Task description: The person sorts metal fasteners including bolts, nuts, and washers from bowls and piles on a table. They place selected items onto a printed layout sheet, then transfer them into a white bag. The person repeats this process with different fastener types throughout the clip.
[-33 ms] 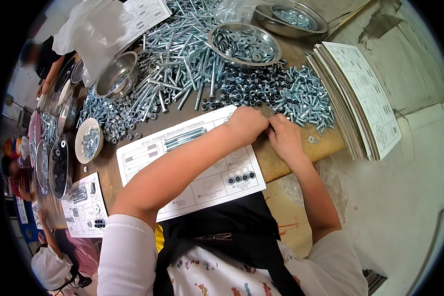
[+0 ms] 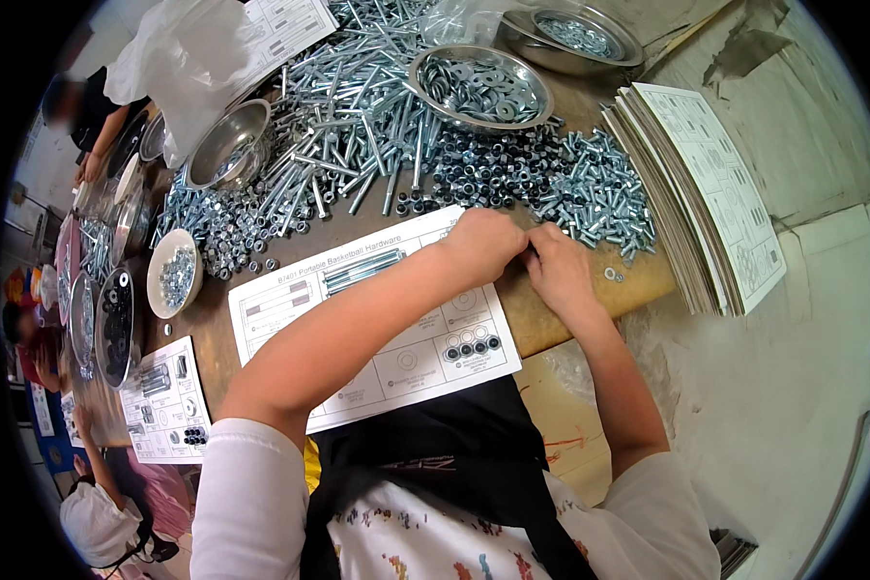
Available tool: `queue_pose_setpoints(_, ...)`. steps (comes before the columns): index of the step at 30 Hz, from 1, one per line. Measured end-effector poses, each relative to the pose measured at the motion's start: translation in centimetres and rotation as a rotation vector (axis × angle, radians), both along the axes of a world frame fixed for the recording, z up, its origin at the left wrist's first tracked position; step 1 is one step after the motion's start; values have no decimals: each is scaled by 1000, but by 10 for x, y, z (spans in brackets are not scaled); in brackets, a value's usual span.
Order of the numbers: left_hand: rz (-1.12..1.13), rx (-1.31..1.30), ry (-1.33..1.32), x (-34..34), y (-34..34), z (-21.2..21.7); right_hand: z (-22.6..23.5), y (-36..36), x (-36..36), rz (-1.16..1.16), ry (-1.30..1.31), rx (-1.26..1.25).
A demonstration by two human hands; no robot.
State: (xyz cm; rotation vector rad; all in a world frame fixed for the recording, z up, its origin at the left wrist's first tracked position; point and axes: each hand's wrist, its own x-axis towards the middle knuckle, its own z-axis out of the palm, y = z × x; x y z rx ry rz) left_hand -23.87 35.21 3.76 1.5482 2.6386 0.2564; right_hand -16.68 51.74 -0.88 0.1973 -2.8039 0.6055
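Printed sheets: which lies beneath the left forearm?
The sheet nearest the black apron: the left forearm crosses over it, but not over the smaller-looking sheet at left or the stack at right.

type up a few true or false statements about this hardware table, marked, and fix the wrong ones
1. The left hand and right hand are close together. True.
2. The stack of sheets is left of both hands. False: it is on their right.
3. Long bolts lie on the printed sheet. True.
4. The cream bowl holds black caps. False: it holds small silver pieces.
5. Flat washers fill a steel bowl beyond the hands. True.
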Motion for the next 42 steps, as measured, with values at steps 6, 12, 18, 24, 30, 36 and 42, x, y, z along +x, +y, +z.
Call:
queue_pose_setpoints(6,173,274,-264,35,-65,31,26,-12,22,61,-231,-610)
queue_pose_setpoints(12,311,261,-425,95,-100,7,50,-50,56,446,-250,-277)
queue_pose_setpoints(18,393,459,-561,118,-107,-3,54,-47,53,544,-338,-158)
queue_pose_setpoints(24,409,470,-505,134,-106,-3,61,-47,60,582,-309,-124)
queue_pose_setpoints(30,436,481,-405,141,-99,-7,53,-51,62,588,-244,-124)
queue_pose_setpoints(36,425,486,-387,147,-101,-5,53,-49,62,593,-241,-80)
queue_pose_setpoints(42,381,498,-405,142,-106,2,91,-40,33,414,-364,-209)
